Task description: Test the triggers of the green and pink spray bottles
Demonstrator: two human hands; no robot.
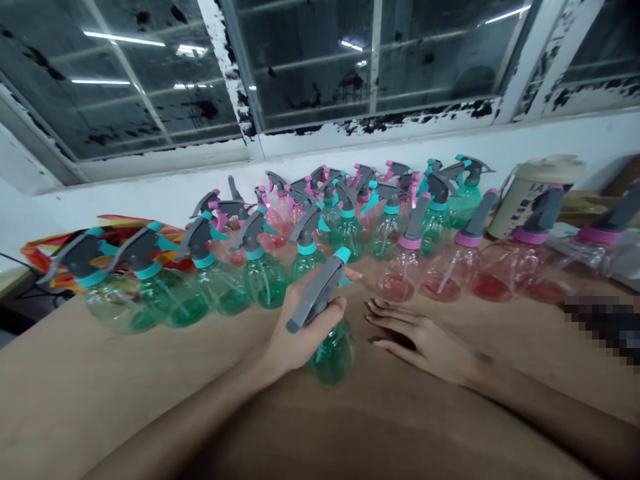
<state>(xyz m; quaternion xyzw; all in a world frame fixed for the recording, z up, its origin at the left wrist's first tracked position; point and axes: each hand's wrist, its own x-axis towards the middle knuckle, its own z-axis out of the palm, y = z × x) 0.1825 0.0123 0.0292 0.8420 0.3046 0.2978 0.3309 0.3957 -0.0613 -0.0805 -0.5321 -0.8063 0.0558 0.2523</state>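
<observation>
My left hand is wrapped round the neck of a green spray bottle with a grey trigger head and teal collar, standing on the brown table. Just right of that bottle, my right hand lies flat on the table with its fingers stretched out, holding nothing. Beyond both hands stand several green spray bottles and several pink spray bottles in rows.
A cream lidded jug stands at the back right next to the pink bottles. A red and yellow bag lies at the back left. A white wall and peeling window frame rise behind the table.
</observation>
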